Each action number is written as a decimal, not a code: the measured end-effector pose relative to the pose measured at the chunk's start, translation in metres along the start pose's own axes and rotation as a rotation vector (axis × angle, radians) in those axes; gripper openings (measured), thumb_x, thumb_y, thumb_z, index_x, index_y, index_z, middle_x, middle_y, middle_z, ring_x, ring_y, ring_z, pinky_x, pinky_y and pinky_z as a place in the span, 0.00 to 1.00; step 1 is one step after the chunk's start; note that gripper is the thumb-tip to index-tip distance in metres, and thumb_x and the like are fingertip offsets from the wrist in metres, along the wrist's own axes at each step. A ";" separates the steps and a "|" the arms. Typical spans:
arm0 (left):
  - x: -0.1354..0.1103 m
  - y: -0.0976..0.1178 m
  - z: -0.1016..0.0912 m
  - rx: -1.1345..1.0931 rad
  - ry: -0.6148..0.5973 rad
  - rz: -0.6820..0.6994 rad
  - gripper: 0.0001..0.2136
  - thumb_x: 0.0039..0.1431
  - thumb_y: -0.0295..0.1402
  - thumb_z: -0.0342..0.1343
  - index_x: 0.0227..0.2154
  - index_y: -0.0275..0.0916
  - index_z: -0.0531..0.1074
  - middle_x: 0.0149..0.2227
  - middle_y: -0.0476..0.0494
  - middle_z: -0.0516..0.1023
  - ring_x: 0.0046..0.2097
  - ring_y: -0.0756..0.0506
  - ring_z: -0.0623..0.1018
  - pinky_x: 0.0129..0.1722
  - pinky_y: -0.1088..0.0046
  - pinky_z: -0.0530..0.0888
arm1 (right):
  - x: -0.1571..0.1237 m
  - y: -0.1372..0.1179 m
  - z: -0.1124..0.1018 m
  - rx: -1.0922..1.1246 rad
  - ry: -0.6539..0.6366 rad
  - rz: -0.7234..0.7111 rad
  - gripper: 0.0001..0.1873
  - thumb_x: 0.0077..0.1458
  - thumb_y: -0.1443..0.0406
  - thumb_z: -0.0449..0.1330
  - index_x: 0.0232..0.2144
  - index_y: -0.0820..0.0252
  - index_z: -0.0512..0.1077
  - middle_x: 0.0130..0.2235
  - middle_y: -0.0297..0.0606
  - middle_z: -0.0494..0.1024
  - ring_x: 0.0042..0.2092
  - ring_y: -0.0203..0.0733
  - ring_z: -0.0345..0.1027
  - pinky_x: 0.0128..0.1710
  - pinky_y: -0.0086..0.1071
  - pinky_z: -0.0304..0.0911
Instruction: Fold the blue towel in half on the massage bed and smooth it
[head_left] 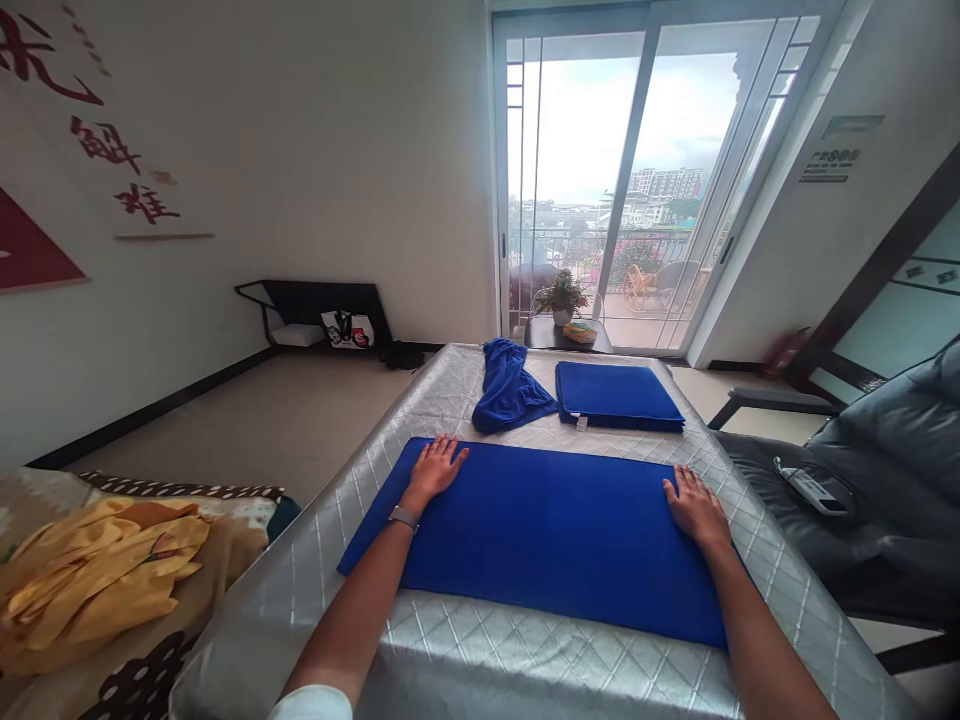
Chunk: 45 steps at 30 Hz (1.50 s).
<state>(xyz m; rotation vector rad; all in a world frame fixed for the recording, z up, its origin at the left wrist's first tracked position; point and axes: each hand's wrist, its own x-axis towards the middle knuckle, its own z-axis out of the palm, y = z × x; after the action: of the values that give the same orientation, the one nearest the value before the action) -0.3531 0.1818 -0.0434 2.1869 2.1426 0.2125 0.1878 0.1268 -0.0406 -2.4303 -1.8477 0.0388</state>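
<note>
A blue cloth [547, 535], folded into a long flat rectangle, lies across the silver quilted table cover [517, 645]. My left hand [435, 468] rests flat on its far left part, fingers stretched out. Near the far right corner, my right hand [697, 505] lies on the same cloth with its fingers extended. Neither hand grips anything. Beyond the cloth sits a neat stack of folded blue cloth [619, 392] with a small white tag at its near edge. Beside the stack, to its left, is a crumpled blue cloth [510, 388].
A dark armchair [885, 490] with a power strip [814, 490] on its seat stands at the right. Yellow fabric [112, 560] lies heaped at the left. Behind the table are a small stand [536, 335] with a potted plant [562, 295] and a sliding glass door [645, 180].
</note>
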 end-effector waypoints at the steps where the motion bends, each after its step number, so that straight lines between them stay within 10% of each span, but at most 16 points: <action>1: 0.000 -0.017 -0.002 0.004 0.005 -0.049 0.35 0.71 0.55 0.30 0.71 0.38 0.52 0.73 0.38 0.51 0.73 0.39 0.51 0.70 0.53 0.48 | 0.000 0.000 0.000 -0.001 0.001 0.003 0.38 0.67 0.52 0.33 0.72 0.66 0.47 0.74 0.41 0.47 0.73 0.45 0.38 0.71 0.43 0.35; 5: -0.002 -0.055 -0.006 0.008 0.053 -0.150 0.35 0.70 0.55 0.30 0.70 0.38 0.52 0.73 0.37 0.50 0.72 0.37 0.51 0.70 0.52 0.51 | 0.002 0.000 0.002 -0.012 0.000 0.010 0.38 0.67 0.52 0.32 0.72 0.66 0.47 0.73 0.41 0.47 0.73 0.44 0.38 0.71 0.42 0.36; 13: -0.006 -0.048 -0.004 0.020 0.110 -0.151 0.34 0.70 0.55 0.33 0.70 0.38 0.54 0.72 0.36 0.53 0.72 0.37 0.53 0.69 0.53 0.51 | -0.001 -0.018 -0.014 -0.116 -0.007 0.059 0.35 0.67 0.57 0.33 0.71 0.68 0.50 0.73 0.44 0.50 0.72 0.50 0.41 0.70 0.50 0.38; 17: -0.006 -0.048 -0.006 0.008 0.121 -0.148 0.34 0.70 0.55 0.33 0.69 0.38 0.55 0.72 0.36 0.54 0.72 0.37 0.54 0.69 0.52 0.52 | -0.021 -0.088 -0.021 -0.109 0.124 -0.093 0.33 0.67 0.64 0.35 0.69 0.72 0.55 0.71 0.49 0.55 0.72 0.48 0.42 0.71 0.46 0.34; 22: -0.007 -0.048 -0.008 0.003 0.111 -0.149 0.34 0.70 0.55 0.32 0.70 0.39 0.55 0.72 0.38 0.54 0.72 0.38 0.53 0.70 0.53 0.50 | -0.047 -0.201 -0.016 0.089 -0.035 -0.432 0.34 0.69 0.56 0.36 0.70 0.67 0.52 0.72 0.44 0.52 0.73 0.45 0.40 0.71 0.42 0.34; 26: -0.006 -0.049 -0.007 0.023 0.094 -0.149 0.34 0.70 0.54 0.33 0.70 0.38 0.55 0.72 0.37 0.53 0.72 0.39 0.53 0.70 0.55 0.49 | -0.047 -0.236 -0.005 0.120 -0.128 -0.462 0.36 0.70 0.52 0.35 0.71 0.65 0.49 0.73 0.42 0.48 0.73 0.44 0.35 0.71 0.43 0.31; 31: -0.005 -0.050 -0.005 0.030 0.113 -0.141 0.33 0.70 0.54 0.32 0.69 0.38 0.56 0.72 0.38 0.54 0.72 0.39 0.53 0.70 0.55 0.50 | -0.034 -0.199 0.003 0.062 -0.132 -0.400 0.35 0.70 0.51 0.34 0.72 0.59 0.46 0.74 0.37 0.45 0.73 0.43 0.33 0.71 0.44 0.29; 41: -0.007 -0.048 -0.008 0.021 0.092 -0.143 0.33 0.70 0.53 0.33 0.70 0.38 0.55 0.72 0.37 0.53 0.72 0.38 0.52 0.70 0.53 0.50 | 0.006 -0.019 0.001 -0.035 -0.062 -0.063 0.37 0.68 0.54 0.33 0.72 0.67 0.45 0.74 0.42 0.45 0.73 0.46 0.36 0.71 0.46 0.35; 45: -0.008 -0.045 -0.011 0.034 0.072 -0.153 0.33 0.71 0.52 0.33 0.70 0.38 0.53 0.72 0.37 0.52 0.72 0.38 0.52 0.70 0.54 0.51 | 0.009 -0.001 0.003 -0.015 -0.029 -0.011 0.38 0.68 0.52 0.32 0.72 0.68 0.45 0.74 0.43 0.45 0.73 0.47 0.37 0.71 0.46 0.35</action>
<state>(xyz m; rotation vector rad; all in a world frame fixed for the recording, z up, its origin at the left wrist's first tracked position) -0.3996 0.1739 -0.0397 2.0494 2.3565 0.2493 0.1893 0.1363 -0.0430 -2.4424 -1.8793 0.0595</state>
